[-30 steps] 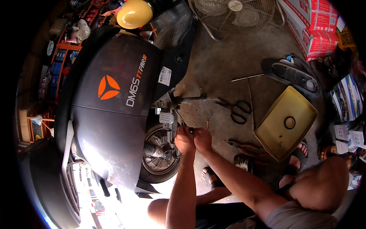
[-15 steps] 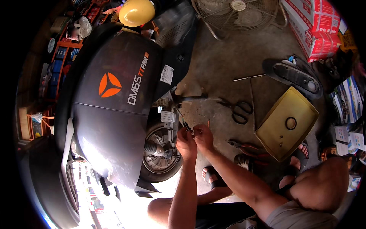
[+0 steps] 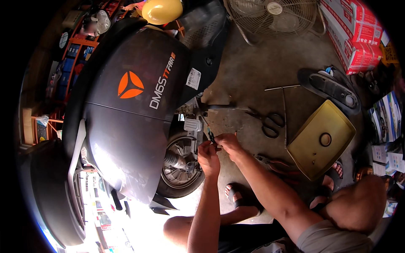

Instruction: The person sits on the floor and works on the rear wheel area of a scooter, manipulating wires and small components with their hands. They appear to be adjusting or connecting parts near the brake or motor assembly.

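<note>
My left hand (image 3: 208, 158) is closed, its fingertips pinching the lower part of a thin dark cable (image 3: 211, 135) with a greenish bit on it. The cable comes down from the scooter (image 3: 139, 80). Beside it, my right hand (image 3: 228, 144) is closed too, its fingertips at the same cable. Exactly what lies between the fingertips is too small to make out. Both hands are just right of the scooter's wheel (image 3: 182, 184) and below a grey foot peg (image 3: 193, 125).
Scissors (image 3: 273, 125), a T-shaped metal tool (image 3: 284, 105) and red-handled pliers (image 3: 274, 162) lie on the floor to the right. A yellowish tray (image 3: 322, 126) holds a ring and small parts. Beyond are a long dark cover (image 3: 329, 89), a fan (image 3: 274, 17) and red-white boxes (image 3: 354, 38).
The whole view has shifted, so the scooter and tools sit farther right. My right hand has drawn a little apart from my left, and more of the cable shows above my fingers.
</note>
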A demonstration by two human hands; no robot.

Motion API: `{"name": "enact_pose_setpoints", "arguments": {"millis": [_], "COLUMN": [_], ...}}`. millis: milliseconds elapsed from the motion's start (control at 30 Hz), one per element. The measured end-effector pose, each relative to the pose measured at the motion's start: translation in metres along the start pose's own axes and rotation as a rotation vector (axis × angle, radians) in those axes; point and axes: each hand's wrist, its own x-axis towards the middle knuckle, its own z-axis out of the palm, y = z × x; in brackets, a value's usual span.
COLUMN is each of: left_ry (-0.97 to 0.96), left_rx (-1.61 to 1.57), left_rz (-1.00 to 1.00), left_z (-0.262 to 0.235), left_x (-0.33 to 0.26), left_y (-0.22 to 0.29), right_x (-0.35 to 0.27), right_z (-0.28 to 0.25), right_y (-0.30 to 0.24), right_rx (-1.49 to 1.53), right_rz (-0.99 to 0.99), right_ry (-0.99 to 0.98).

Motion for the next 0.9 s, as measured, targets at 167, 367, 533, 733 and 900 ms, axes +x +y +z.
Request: {"name": "enact_pose_setpoints", "arguments": {"millis": [167, 367, 533, 733, 900], "left_ry": [-0.067, -0.149, -0.143, -0.147, -0.182], "left_rx": [-0.069, -0.066, 0.072, -0.013, -0.042], "left_rz": [-0.062, -0.061, 0.083, -0.001, -0.061], "left_z": [-0.002, -0.004, -0.014, -0.003, -0.003], "left_x": [0.005, 0.018, 0.017, 0.015, 0.024], "left_y": [0.005, 0.0, -0.007, 0.022, 0.015], "right_x": [-0.001, 0.012, -0.001, 0.013, 0.01], "right_z": [-0.002, -0.006, 0.011, 0.004, 0.0], "right_y": [0.0, 0.029, 0.026, 0.035, 0.025], "right_rx": [0.048, -0.298, -0.532, -0.374, -0.288], "right_rz": [0.017, -0.314, -0.472, -0.414, -0.322], "right_ry": [0.0, 0.078, 0.186, 0.251, 0.159]}}
